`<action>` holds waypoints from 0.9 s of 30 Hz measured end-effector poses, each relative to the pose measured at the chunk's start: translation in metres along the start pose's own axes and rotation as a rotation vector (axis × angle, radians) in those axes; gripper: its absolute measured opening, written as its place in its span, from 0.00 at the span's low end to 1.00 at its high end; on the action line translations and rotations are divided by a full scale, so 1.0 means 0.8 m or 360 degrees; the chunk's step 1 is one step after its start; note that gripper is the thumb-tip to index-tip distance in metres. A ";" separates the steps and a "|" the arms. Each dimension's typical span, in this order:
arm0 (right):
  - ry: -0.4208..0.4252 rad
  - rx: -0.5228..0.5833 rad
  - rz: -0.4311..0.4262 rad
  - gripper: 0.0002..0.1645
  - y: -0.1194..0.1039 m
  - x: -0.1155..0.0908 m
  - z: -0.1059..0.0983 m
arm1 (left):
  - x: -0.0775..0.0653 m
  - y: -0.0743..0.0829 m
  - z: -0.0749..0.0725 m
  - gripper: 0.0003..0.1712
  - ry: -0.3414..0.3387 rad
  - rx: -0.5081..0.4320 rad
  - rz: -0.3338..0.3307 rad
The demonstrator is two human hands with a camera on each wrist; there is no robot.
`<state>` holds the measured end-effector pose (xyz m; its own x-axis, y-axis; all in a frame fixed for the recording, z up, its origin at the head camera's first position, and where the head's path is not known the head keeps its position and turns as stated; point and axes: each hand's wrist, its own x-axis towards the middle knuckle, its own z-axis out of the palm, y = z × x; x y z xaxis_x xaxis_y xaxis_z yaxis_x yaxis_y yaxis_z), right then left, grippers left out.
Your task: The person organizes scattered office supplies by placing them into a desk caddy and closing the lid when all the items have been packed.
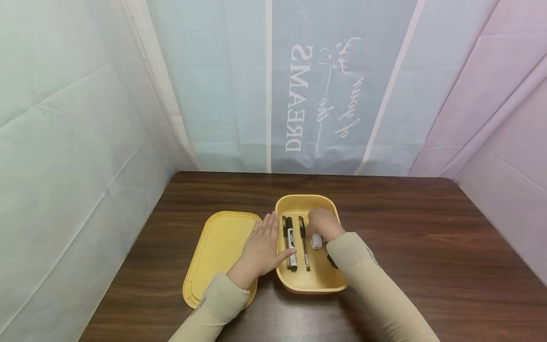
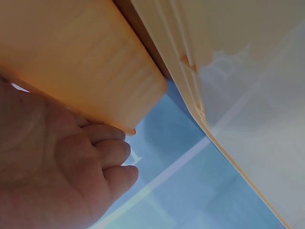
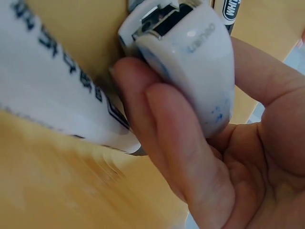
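Note:
A yellow plastic box [image 1: 314, 285] stands on the table in the head view. Inside it my right hand [image 1: 323, 224] grips a small white stapler [image 3: 195, 76], thumb on one side and fingers on the other. Close beside those fingers lies a white marker with black lettering [image 3: 57, 90], mostly hidden by the arm in the head view. My left hand [image 1: 261, 247] rests with straight fingers along the box's left rim, its thumb over the contents. Under that thumb lies a black-and-white marker [image 1: 291, 237], between a pen [image 1: 284, 225] and another black-capped pen [image 1: 304, 237].
A yellow lid [image 1: 220, 251] lies flat on the table left of the box, partly beneath the left forearm. The dark wooden table [image 1: 419, 228] extends to the right. Printed curtains [image 1: 235, 95] hang behind the table and on both sides.

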<state>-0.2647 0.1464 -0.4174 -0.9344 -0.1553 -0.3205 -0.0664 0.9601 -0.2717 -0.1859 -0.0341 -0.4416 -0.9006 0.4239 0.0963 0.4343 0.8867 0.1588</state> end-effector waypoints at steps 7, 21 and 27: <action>-0.0015 0.0075 -0.0027 0.16 0.000 -0.005 -0.002 | -0.002 0.001 -0.005 0.52 -0.0007 0.0040 0.0002; 0.0022 0.0070 -0.0033 0.16 0.000 -0.017 -0.025 | 0.001 0.007 -0.021 0.53 -0.0093 0.0057 -0.0070; 0.0101 0.0027 -0.0070 0.20 -0.002 -0.030 -0.039 | -0.006 -0.003 -0.040 0.53 -0.0111 0.0001 -0.0112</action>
<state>-0.2526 0.1554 -0.3811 -0.9511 -0.1815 -0.2498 -0.1022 0.9485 -0.2998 -0.1821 -0.0442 -0.4107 -0.9280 0.3721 0.0163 0.3697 0.9149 0.1621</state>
